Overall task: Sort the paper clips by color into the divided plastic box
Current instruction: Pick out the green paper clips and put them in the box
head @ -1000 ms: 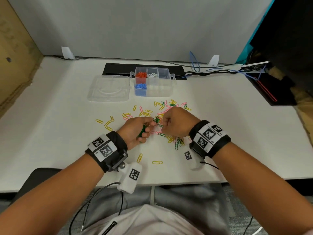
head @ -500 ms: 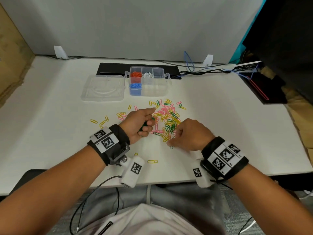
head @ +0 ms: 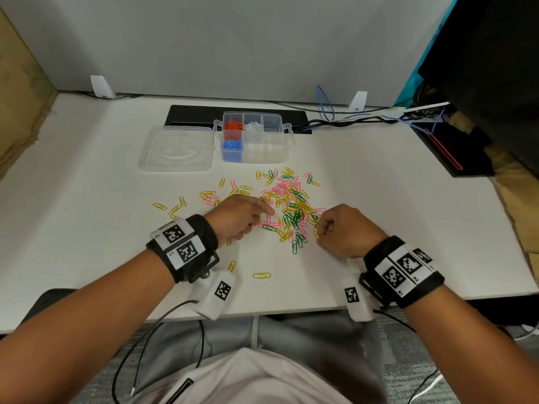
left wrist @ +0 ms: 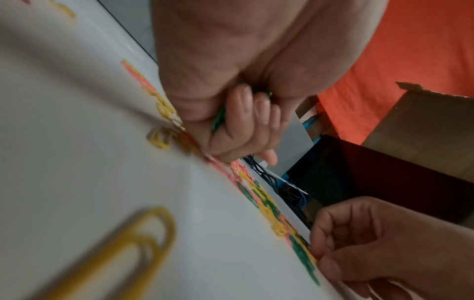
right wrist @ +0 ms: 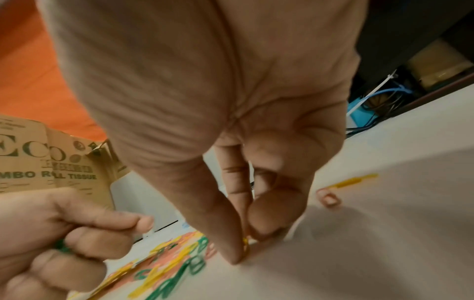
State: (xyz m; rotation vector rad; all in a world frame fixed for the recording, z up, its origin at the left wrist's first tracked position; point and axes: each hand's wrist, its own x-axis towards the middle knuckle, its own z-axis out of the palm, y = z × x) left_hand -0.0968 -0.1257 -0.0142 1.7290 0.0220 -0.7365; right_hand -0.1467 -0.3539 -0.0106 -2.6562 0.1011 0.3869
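On the white tabletop [head: 87, 199], the left hand [head: 239, 218] is curled round a small bunch of green clips [left wrist: 218, 119]. The loose paper clips [head: 291, 208] between the hands look light, thin and slippery, best pinched at an end. The right hand [head: 347, 230] arches down, thumb and forefinger closed on a clip at the pile's near-right edge, its colour unclear.

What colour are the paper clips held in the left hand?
Green: the paper clips gripped in the left hand show best in the left wrist view.
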